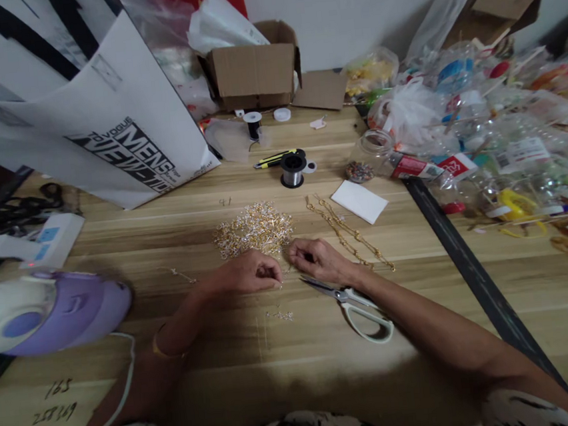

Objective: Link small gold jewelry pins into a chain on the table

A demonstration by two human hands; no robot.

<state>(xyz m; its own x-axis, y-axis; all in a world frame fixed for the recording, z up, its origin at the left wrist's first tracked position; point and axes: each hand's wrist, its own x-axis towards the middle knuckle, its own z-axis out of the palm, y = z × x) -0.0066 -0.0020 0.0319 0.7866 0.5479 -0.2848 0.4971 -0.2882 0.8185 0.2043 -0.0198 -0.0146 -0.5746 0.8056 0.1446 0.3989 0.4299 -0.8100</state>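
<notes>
My left hand (pixel 257 271) is closed in a pinch at the front edge of a pile of small gold and clear beads (pixel 255 228). A tiny shiny bit shows at its fingertips, too small to name. Close beside it, my right hand (pixel 319 261) is curled with thumb and finger together; what it holds, if anything, is hidden. White-handled scissors (pixel 358 309) lie by my right wrist, blades pointing toward the hands. Below my left hand are a few small clear beads (pixel 280 316) and thin thread-like lines. Gold chains (pixel 343 231) lie to the right of the pile.
Behind the pile stand a wire spool (pixel 293 170), a yellow-black cutter (pixel 275 159), a bead jar (pixel 360 165) and a white card (pixel 360 201). A purple-white appliance (pixel 72 310) and power strip (pixel 53 242) are left. Plastic bottles (pixel 520 157) crowd the right. A cardboard box (pixel 255 72) is behind.
</notes>
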